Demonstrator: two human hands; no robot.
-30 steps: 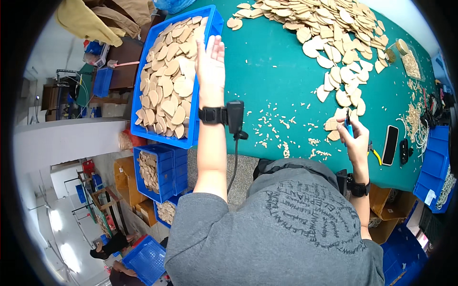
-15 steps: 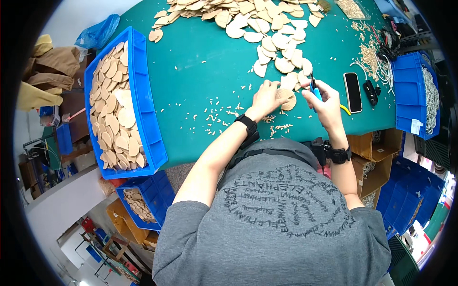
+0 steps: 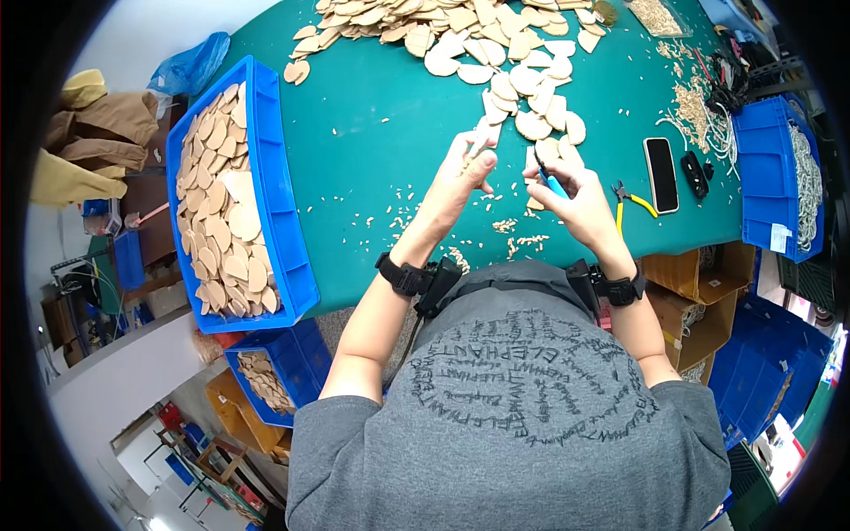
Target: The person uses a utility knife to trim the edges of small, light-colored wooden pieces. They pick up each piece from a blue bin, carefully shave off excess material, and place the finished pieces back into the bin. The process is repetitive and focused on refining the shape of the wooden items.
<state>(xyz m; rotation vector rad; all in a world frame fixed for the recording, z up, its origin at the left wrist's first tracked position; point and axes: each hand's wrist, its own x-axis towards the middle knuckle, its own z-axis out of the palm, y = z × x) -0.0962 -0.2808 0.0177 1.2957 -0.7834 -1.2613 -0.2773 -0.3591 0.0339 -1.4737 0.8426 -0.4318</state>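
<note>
My right hand (image 3: 580, 202) is closed around blue-handled pliers (image 3: 554, 184), their dark jaws pointing away from me. To its left, my left hand (image 3: 453, 181) is raised over the green table with its thumb and fingers pinched on a tan flat piece (image 3: 479, 145). That piece is turned nearly edge-on, so its outline is mostly hidden. Beyond both hands, a trail of tan round and half-round flat pieces (image 3: 532, 125) leads back to a big heap (image 3: 398, 19). Small pale scraps (image 3: 505, 227) are scattered on the table nearest me.
At left stands a blue crate (image 3: 276, 190) full of tan pieces. On the right lie yellow-handled pliers (image 3: 634, 202), a phone (image 3: 660, 175) and a small black object (image 3: 694, 174). Farther right, a blue bin (image 3: 768, 190) holds pale cord. More pale scraps (image 3: 691, 106) lie at the far right.
My left hand has lifted and moved left, turning the tan piece from face-on to nearly edge-on. My right hand with the blue-handled pliers has moved left and nearer, uncovering the yellow-handled pliers.
</note>
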